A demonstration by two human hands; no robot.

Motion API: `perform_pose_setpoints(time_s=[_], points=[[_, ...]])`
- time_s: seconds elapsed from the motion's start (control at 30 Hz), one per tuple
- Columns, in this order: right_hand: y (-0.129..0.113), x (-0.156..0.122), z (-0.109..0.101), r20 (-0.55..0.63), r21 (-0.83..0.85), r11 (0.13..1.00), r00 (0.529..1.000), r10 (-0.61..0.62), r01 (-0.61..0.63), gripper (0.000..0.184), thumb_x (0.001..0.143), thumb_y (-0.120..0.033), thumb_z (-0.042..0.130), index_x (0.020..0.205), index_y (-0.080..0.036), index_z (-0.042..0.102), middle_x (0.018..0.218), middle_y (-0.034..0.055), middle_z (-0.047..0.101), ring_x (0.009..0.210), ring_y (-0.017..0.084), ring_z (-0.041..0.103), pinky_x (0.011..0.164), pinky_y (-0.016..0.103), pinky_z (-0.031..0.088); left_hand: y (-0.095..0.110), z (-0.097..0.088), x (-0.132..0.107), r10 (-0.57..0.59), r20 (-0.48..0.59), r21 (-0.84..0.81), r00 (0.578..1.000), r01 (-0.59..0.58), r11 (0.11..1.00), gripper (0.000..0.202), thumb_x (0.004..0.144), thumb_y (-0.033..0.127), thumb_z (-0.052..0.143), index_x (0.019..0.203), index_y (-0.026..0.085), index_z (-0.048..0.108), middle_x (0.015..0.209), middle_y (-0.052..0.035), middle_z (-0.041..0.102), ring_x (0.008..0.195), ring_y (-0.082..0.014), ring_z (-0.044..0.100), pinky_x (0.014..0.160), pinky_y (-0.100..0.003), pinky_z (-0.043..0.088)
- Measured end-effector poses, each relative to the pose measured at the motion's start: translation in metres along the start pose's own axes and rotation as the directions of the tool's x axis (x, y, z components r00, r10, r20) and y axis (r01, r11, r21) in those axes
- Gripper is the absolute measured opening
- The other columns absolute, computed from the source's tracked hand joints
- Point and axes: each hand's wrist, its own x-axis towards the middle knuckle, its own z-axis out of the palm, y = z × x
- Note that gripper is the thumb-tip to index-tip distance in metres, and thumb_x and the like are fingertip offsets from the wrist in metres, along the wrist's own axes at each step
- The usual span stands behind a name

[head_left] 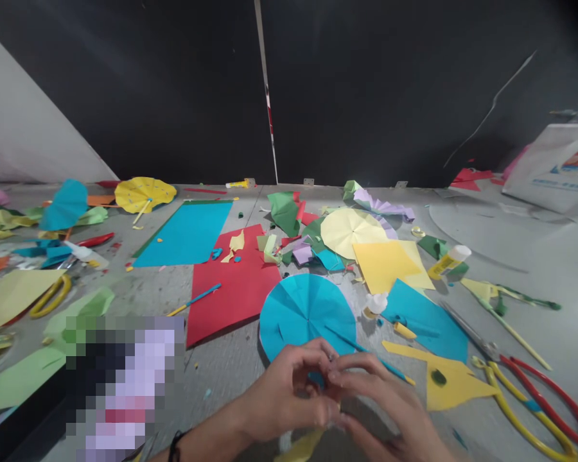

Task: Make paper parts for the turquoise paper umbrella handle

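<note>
A small blue bit sits between the two hands, low in the middle of the view, just above the counter. It is too hidden to tell what it is. The left hand curls its fingers around it, and the right hand pinches in from the other side. Both grips are closed together, fingertips touching.

Just behind the hands lies a round blue paper fan with a thin blue stick. A red sheet is to its left. A yellow sheet and a glue stick are farther right. Red and yellow scissors lie at the right edge.
</note>
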Motion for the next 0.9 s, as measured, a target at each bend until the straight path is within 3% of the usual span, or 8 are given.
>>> perform_pose_setpoints(time_s=[0.2, 0.33, 0.57, 0.73, 0.9], points=[[-0.001, 0.006, -0.001, -0.057, -0.046, 0.996, 0.995, -0.084, 0.082, 0.040, 0.093, -0.001, 0.065, 0.123, -0.027, 0.065, 0.103, 0.0059, 0.078, 0.101, 0.020, 0.076, 0.085, 0.025, 0.064, 0.004, -0.002, 0.000, -0.028, -0.015, -0.006, 1.000, 0.028, 1.000, 0.021, 0.074, 0.022, 0.084, 0.076, 0.013, 0.065, 0.105, -0.0074, 0.057, 0.087, -0.0162, 0.054, 0.061, -0.021, 0.038], [-0.002, 0.006, -0.004, -0.044, -0.081, 0.993, 0.995, -0.084, 0.081, 0.037, 0.096, -0.003, 0.064, 0.123, -0.027, 0.065, 0.104, 0.0054, 0.078, 0.101, 0.019, 0.076, 0.086, 0.024, 0.064, 0.003, -0.002, 0.001, -0.013, -0.039, -0.025, 0.999, 0.012, 1.000, 0.021, 0.073, 0.022, 0.085, 0.073, 0.014, 0.066, 0.103, -0.0072, 0.058, 0.092, -0.0183, 0.056, 0.072, -0.024, 0.043], [0.005, -0.004, 0.002, -0.043, -0.119, 0.991, 0.997, -0.069, 0.064, 0.044, 0.093, -0.027, 0.080, 0.132, -0.023, 0.061, 0.117, 0.0097, 0.074, 0.112, 0.023, 0.072, 0.094, 0.029, 0.062, 0.000, 0.001, 0.002, 0.012, -0.067, -0.049, 0.998, -0.015, 0.999, 0.029, 0.079, 0.034, 0.088, 0.077, 0.015, 0.067, 0.102, -0.0069, 0.058, 0.093, -0.0195, 0.057, 0.077, -0.028, 0.046], [0.000, 0.002, 0.007, -0.100, -0.177, 0.983, 0.992, -0.074, 0.056, 0.037, 0.093, -0.004, 0.062, 0.125, -0.023, 0.061, 0.108, 0.0073, 0.076, 0.104, 0.020, 0.073, 0.090, 0.027, 0.062, -0.004, -0.001, 0.002, 0.022, -0.096, -0.008, 0.995, -0.023, 1.000, 0.028, 0.083, 0.036, 0.086, 0.081, 0.015, 0.067, 0.102, -0.0074, 0.057, 0.098, -0.0209, 0.056, 0.076, -0.028, 0.045], [0.003, 0.002, 0.006, -0.121, -0.184, 0.982, 0.990, -0.076, 0.053, 0.033, 0.094, -0.002, 0.059, 0.121, -0.022, 0.063, 0.104, 0.0082, 0.075, 0.099, 0.019, 0.074, 0.083, 0.025, 0.063, -0.003, -0.001, 0.003, 0.018, -0.098, 0.017, 0.995, -0.017, 1.000, 0.027, 0.085, 0.036, 0.084, 0.082, 0.015, 0.067, 0.101, -0.0073, 0.057, 0.097, -0.0206, 0.056, 0.073, -0.027, 0.045]])
